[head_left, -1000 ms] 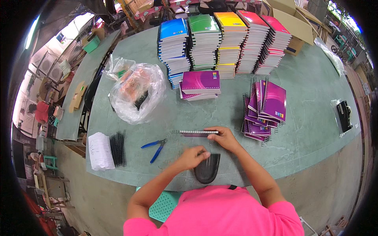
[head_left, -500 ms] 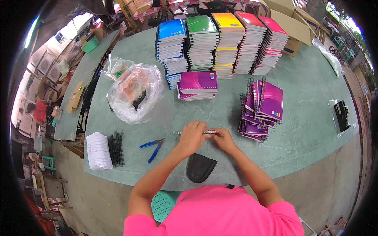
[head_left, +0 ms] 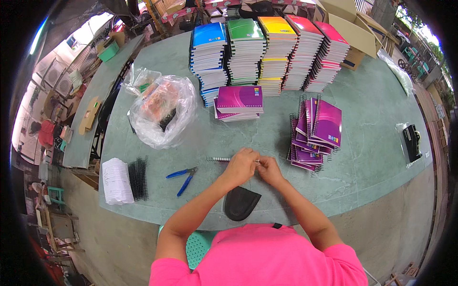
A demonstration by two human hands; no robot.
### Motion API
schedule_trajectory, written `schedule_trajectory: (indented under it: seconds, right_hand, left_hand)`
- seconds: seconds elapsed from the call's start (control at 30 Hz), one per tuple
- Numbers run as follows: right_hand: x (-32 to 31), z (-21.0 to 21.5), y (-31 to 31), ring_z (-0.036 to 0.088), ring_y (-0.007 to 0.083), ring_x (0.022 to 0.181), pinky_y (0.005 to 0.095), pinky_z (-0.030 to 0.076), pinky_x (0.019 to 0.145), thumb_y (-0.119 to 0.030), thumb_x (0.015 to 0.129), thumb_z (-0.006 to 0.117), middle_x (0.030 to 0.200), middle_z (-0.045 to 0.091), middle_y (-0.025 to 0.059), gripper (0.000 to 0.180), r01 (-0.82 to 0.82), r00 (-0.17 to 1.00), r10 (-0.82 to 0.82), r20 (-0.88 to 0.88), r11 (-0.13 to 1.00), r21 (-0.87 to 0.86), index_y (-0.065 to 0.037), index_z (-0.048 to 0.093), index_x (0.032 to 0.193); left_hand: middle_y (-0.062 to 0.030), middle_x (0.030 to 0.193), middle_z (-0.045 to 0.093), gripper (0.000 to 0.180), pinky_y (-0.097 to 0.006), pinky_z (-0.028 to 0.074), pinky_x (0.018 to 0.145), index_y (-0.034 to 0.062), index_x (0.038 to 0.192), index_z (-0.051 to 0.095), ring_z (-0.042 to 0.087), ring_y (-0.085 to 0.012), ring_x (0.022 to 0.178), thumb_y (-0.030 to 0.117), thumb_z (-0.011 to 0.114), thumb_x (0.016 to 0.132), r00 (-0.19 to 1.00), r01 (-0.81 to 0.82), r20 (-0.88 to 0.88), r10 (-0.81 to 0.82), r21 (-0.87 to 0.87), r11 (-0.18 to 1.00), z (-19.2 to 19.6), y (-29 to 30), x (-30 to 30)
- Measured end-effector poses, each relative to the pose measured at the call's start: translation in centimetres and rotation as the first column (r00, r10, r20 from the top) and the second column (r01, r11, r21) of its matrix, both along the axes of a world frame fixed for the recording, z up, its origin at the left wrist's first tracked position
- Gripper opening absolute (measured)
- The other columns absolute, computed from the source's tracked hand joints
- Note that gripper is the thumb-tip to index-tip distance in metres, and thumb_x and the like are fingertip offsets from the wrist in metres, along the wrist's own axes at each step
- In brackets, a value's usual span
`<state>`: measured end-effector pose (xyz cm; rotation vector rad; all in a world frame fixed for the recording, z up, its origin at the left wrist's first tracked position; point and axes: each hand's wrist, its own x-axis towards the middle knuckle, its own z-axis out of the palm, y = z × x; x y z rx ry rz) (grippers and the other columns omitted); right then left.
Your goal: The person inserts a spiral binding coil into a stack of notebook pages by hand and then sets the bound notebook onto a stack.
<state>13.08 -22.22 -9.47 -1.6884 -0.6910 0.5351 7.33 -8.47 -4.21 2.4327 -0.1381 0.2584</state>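
My left hand [head_left: 242, 167] is closed over a notebook stood on edge, its spine [head_left: 222, 159] showing as a thin white strip with a black spiral coil [head_left: 210, 158] sticking out at the left end. Close beside it, my right hand [head_left: 270, 170] has its fingers pinched at the right end of the same spine; the exact grip is hidden. Most of the notebook lies under my hands. Below them rests a black rounded pad [head_left: 241, 204]. Blue-handled cutters [head_left: 183, 180] lie spread to the left, near loose black spiral coils [head_left: 139, 178] and a white paper roll [head_left: 117, 182].
Purple notebooks with coils [head_left: 315, 136] are piled at the right; further purple ones [head_left: 240, 101] lie ahead. Behind stand tall stacks of blue [head_left: 208, 57], green, yellow and red notebooks. A clear plastic bag [head_left: 164, 114] sits left. A black tool [head_left: 412, 142] lies far right.
My left hand has slid rightward along the spine, uncovering more of its left part. My right hand has shifted slightly down and stays at the right end.
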Motion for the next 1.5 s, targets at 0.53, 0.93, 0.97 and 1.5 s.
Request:
schedule_trajectory:
  seconds: [0.53, 0.93, 0.97, 1.5]
  right_hand:
    - [2.2, 14.3, -6.6, 0.059, 0.0225, 0.095, 0.0320, 0.044, 0.084, -0.017, 0.083, 0.065, 0.098, 0.065, 0.0107, 0.027, 0.370, 0.809, -0.458, 0.367, 0.884, 0.286, 0.002, 0.062, 0.102]
    - [6.5, 11.5, -11.9, 0.040, 0.0342, 0.124, 0.0392, 0.029, 0.104, -0.042, 0.095, 0.039, 0.130, 0.047, 0.0215, 0.056, 0.598, 0.694, -0.655, 0.298, 0.756, 0.267, 0.005, 0.048, 0.123]
    - [6.5, 11.8, -11.9, 0.040, 0.0330, 0.124, 0.0384, 0.028, 0.104, -0.043, 0.095, 0.038, 0.130, 0.046, 0.0212, 0.057, 0.597, 0.697, -0.666, 0.265, 0.744, 0.301, 0.005, 0.048, 0.123]
    - [1.4, 17.2, -10.2, 0.051, 0.0278, 0.115, 0.0374, 0.038, 0.097, -0.009, 0.085, 0.056, 0.116, 0.059, 0.0129, 0.017, 0.375, 0.682, -0.516, 0.519, 0.855, 0.358, -0.003, 0.065, 0.099]
  left_hand:
    - [-0.0100, 0.104, 0.061, 0.043, -0.031, 0.048, 0.083, -0.0011, 0.122, 0.050, 0.060, -0.0186, 0.092, 0.024, 0.061, 0.088, 0.975, -0.169, -0.218, -0.052, -0.868, 0.467, 8.3, 1.7, 0.5]
    - [-0.0208, 0.117, 0.055, 0.036, -0.044, 0.042, 0.093, 0.0056, 0.118, 0.055, 0.052, -0.0355, 0.110, 0.009, 0.051, 0.082, 0.814, 0.154, 0.533, -0.233, 0.189, 0.970, 10.1, -6.9, 10.9]
    - [-0.0219, 0.124, 0.049, 0.039, -0.048, 0.036, 0.098, 0.0047, 0.121, 0.052, 0.046, -0.0352, 0.117, 0.015, 0.049, 0.084, 0.877, 0.243, 0.320, -0.357, 0.346, 0.906, 8.0, -7.5, 10.7]
    - [-0.0157, 0.114, 0.059, 0.038, -0.043, 0.037, 0.096, 0.0013, 0.117, 0.054, 0.052, -0.0309, 0.111, 0.015, 0.054, 0.081, 0.928, -0.343, 0.341, 0.148, 0.634, 0.693, 2.5, 8.9, 8.8]
